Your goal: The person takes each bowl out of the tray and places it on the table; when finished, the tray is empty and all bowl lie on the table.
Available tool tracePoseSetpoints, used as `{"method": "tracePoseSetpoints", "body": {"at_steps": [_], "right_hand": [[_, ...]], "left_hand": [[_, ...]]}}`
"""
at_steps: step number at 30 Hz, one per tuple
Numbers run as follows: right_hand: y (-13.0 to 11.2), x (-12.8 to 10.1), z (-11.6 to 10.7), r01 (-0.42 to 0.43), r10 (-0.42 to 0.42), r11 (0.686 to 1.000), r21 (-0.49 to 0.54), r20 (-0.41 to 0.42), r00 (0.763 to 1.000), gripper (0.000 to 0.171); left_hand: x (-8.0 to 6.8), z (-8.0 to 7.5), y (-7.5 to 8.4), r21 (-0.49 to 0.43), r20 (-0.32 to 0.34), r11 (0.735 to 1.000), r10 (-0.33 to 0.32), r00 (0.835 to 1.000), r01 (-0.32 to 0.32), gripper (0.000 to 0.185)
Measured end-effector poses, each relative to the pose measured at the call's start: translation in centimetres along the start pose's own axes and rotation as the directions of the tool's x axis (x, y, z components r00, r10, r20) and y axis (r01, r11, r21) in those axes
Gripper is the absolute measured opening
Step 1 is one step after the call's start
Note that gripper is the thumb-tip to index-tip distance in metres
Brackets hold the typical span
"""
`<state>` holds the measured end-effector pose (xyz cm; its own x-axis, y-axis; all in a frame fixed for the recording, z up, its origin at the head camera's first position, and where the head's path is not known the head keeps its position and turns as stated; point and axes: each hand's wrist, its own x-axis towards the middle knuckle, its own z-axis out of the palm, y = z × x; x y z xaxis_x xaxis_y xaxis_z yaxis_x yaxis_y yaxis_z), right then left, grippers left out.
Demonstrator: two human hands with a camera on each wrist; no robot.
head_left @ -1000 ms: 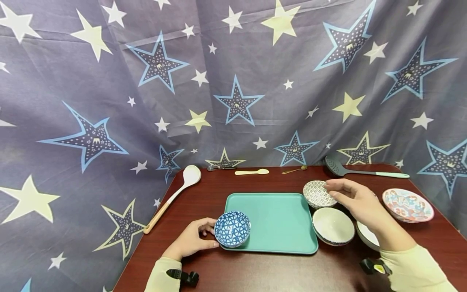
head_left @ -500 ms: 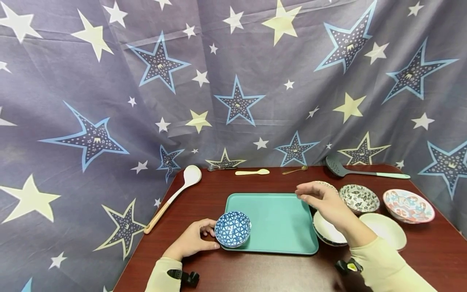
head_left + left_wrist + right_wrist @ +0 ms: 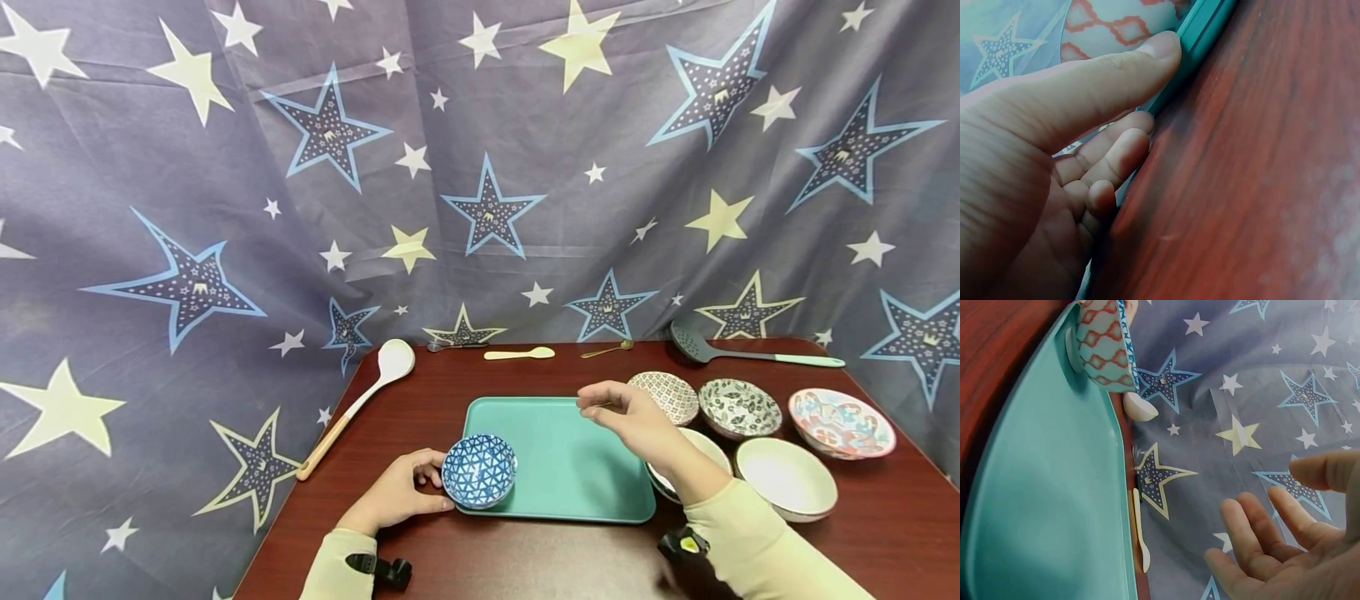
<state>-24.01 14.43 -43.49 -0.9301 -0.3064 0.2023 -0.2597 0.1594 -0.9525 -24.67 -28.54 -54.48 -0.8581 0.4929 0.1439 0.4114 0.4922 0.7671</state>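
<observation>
The right hand [image 3: 626,414], empty with fingers relaxed, has been drawn from the patterned bowls over the teal plastic tray [image 3: 570,492]. The blue triangle-patterned ceramic bowl [image 3: 477,471] is still held by the left hand [image 3: 396,493].

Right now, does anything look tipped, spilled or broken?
One thing: the blue patterned bowl is tilted on the tray's left edge, its opening facing forward, held by the left hand. The other bowls sit upright on the table. Nothing looks spilled or broken.
</observation>
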Motion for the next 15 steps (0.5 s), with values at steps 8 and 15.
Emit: {"method": "tracePoseSetpoints", "body": {"at_steps": [8,15], "right_hand": [[0.2,0.5,1.6,-0.032,0.032,0.999,0.007,0.015,0.999,0.028],[1.2,1.2,3.2,-0.08,0.08,0.997,0.0,0.033,0.996,0.032]], "left_hand": [[0.1,0.0,0.1,0.004,-0.003,1.0,-0.006,1.0,0.006,0.053],[0.1,0.1,0.2,0.004,0.001,1.0,-0.012,1.0,0.012,0.053]]}}
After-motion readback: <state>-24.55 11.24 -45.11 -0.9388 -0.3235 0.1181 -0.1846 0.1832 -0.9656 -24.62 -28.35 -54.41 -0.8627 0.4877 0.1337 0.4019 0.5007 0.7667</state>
